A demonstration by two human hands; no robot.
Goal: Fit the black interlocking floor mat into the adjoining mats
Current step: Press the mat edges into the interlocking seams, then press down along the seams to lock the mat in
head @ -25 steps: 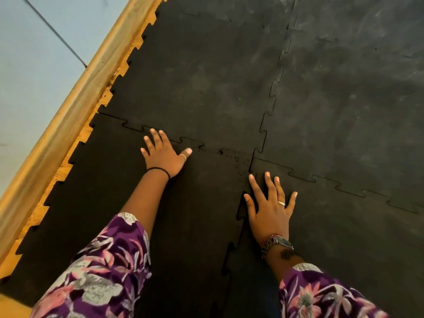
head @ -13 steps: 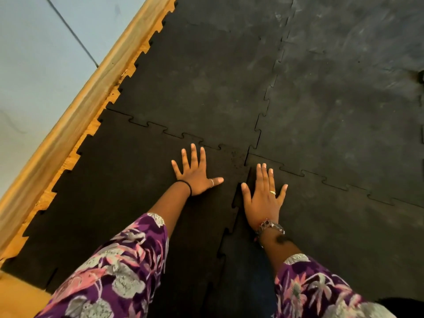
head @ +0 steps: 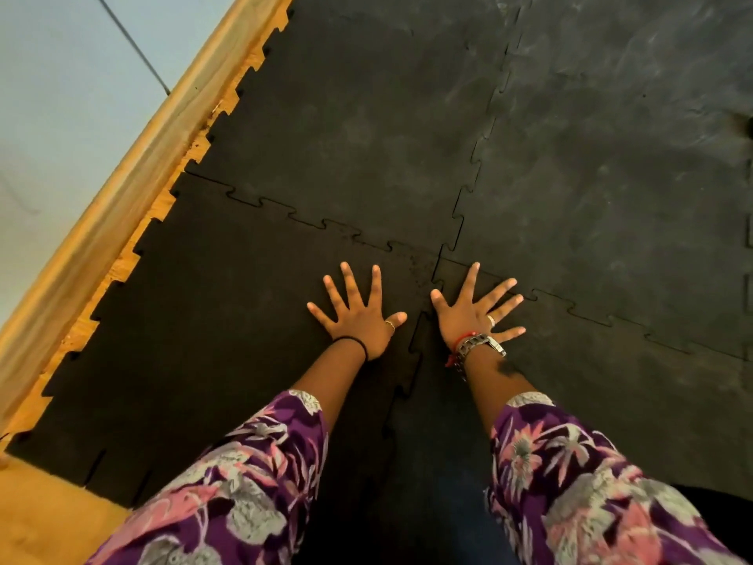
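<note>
The black interlocking mat (head: 195, 332) lies at the near left, its toothed far edge meshed with the mat behind it (head: 346, 128). My left hand (head: 358, 316) presses flat on its far right corner, fingers spread. My right hand (head: 474, 311) lies flat, fingers spread, on the neighbouring mat (head: 611, 401) just across the seam. The toothed seam (head: 411, 360) between the two hands looks raised and gapped, running back toward me between my arms. A fourth mat (head: 611, 157) fills the far right.
A wooden skirting board (head: 122, 189) runs diagonally along the left, with a pale wall (head: 61, 95) beyond it. Bare wooden floor (head: 40, 515) shows at the near left corner. My purple floral sleeves (head: 228, 483) cover the lower frame.
My left hand slid right along the far seam to the mat's corner. My right hand stayed by the corner and its fingers spread wide. The view shifted slightly.
</note>
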